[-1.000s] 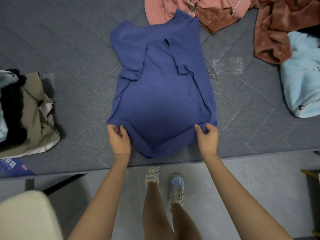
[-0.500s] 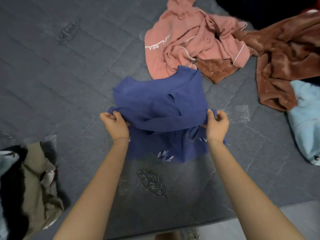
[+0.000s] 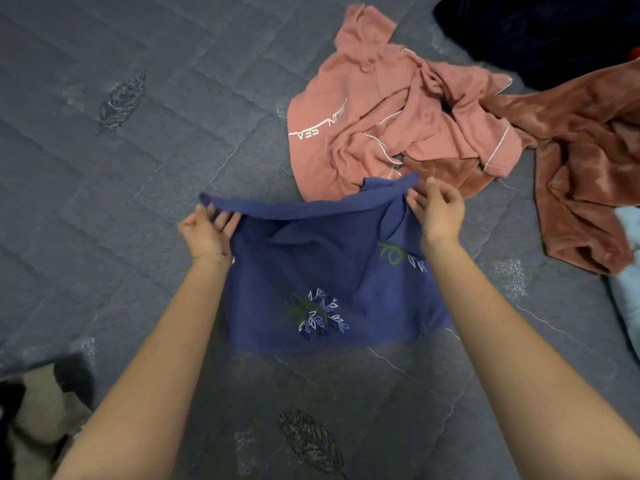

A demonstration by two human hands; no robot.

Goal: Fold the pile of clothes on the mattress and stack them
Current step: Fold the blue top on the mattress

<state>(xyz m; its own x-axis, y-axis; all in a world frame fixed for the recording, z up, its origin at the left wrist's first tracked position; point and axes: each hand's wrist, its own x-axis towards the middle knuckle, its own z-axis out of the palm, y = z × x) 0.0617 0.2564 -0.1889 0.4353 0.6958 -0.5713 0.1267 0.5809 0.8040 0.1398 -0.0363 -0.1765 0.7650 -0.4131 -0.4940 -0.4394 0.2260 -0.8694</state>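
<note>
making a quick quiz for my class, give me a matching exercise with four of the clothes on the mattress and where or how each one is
Things:
1. blue shirt
2. pink garment
3. brown fleece
4. light blue garment

States:
A. crumpled, white lettering showing
B. at the right edge, mostly cut off
C. held by both hands, leaf embroidery facing up
D. rumpled heap, right of the pink one

Pairs: 1-C, 2-A, 3-D, 4-B

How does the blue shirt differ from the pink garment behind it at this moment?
The blue shirt is mid-fold, pinched by the left hand and right hand; the pink garment lies crumpled and untouched. The blue shirt shows leaf embroidery, the pink garment white lettering and piping. Both rest on the grey mattress.
</note>
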